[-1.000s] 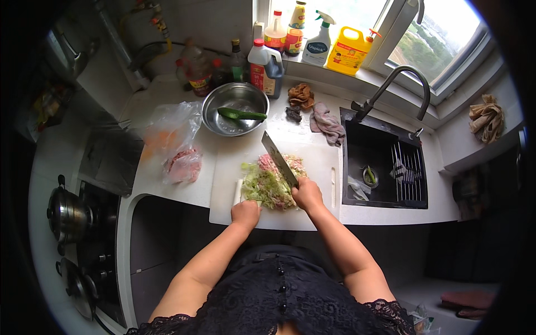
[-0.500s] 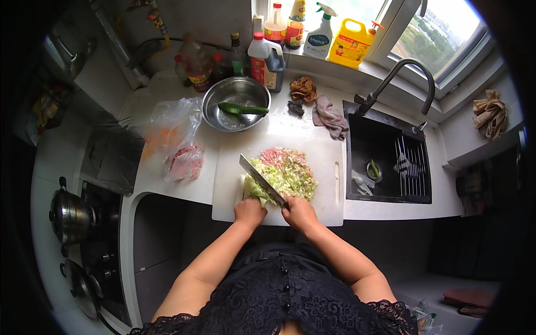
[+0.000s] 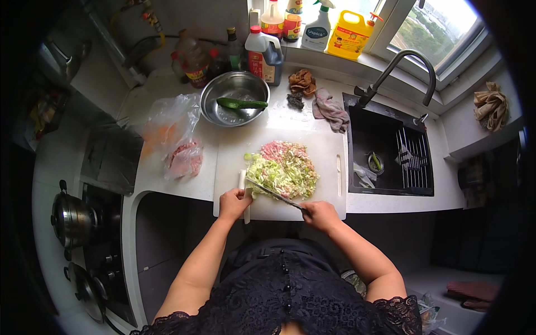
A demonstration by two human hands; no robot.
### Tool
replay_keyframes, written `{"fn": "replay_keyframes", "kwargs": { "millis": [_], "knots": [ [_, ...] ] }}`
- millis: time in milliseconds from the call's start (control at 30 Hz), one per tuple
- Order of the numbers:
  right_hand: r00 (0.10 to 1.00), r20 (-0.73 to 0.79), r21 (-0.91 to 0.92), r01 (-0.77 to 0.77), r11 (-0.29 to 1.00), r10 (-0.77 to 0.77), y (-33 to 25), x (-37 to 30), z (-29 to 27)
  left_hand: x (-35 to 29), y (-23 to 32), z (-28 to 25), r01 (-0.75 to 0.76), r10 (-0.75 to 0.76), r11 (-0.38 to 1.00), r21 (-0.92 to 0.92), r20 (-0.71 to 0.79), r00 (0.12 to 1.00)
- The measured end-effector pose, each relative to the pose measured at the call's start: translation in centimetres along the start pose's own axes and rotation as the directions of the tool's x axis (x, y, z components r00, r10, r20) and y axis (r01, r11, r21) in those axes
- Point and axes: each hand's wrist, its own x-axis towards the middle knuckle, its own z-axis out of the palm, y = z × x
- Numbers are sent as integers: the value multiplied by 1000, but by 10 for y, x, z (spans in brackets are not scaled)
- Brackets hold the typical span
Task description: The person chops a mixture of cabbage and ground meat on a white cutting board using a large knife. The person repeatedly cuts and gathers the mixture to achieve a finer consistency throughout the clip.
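My right hand (image 3: 322,216) is wrapped round the handle of a cleaver (image 3: 274,194). Its blade appears nearly edge-on and slants up and left across the near side of a chopped heap. Pale green shredded vegetable (image 3: 273,174) makes up much of that heap, with pink minced meat (image 3: 283,149) showing at the back. My left hand (image 3: 234,204) is closed at the heap's near left, around a long, narrow white piece (image 3: 242,178) whose kind I cannot make out. All this is on a white cutting board (image 3: 329,204).
A steel bowl (image 3: 207,114) with a green cucumber-like vegetable (image 3: 243,104) stands behind the board. Bagged minced meat (image 3: 186,160) lies left. A rag (image 3: 330,110) is beside the black sink (image 3: 357,145); several bottles line the back. Pots (image 3: 72,220) stand on the far-left stove.
The cleaver has swung lower and turned from blade face showing to nearly edge-on. My right hand has moved right, and my left hand has shifted left and slightly up, away from the blade.
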Motion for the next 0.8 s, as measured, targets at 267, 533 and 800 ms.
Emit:
{"fn": "replay_keyframes", "kwargs": {
  "millis": [267,533,800],
  "knots": [
    [991,117,-163,83,983,-64,27,-22,-6,44,-19,-9,-2,-23,980,-200,-124,992],
    [995,104,-325,40,945,-6,3,-2,-6,108,32,13,-182,153,976,117,224,963],
    [996,-63,-221,-76,972,63,8,-9,13,117,70,23,-118,94,992,55,321,942]
  ]
}}
